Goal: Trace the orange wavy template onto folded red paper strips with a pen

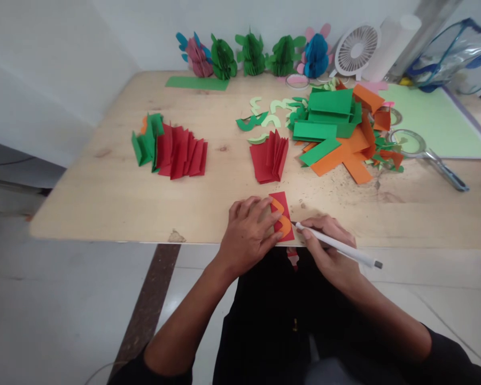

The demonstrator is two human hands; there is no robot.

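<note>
In the head view, a small red paper (287,206) lies near the table's front edge with a curved orange paper cutout (285,226) on top of it. My left hand (250,227) is laid over them from the left, fingers spread and pressing the cutout down, hiding part of it. My right hand (332,243) grips a white pen (339,243) whose dark tip meets the red paper's right edge beside the cutout. Behind stand folded red papers (269,158). Further left is another row of folded red papers (182,152), next to folded green papers (148,141).
A heap of green papers (324,115) and orange papers (347,152) lies back right, with pale green curved scraps (278,105) beside it. A magnifying glass (444,170) rests at right. Along the wall stand several paper figures (251,55) and a white fan (356,51).
</note>
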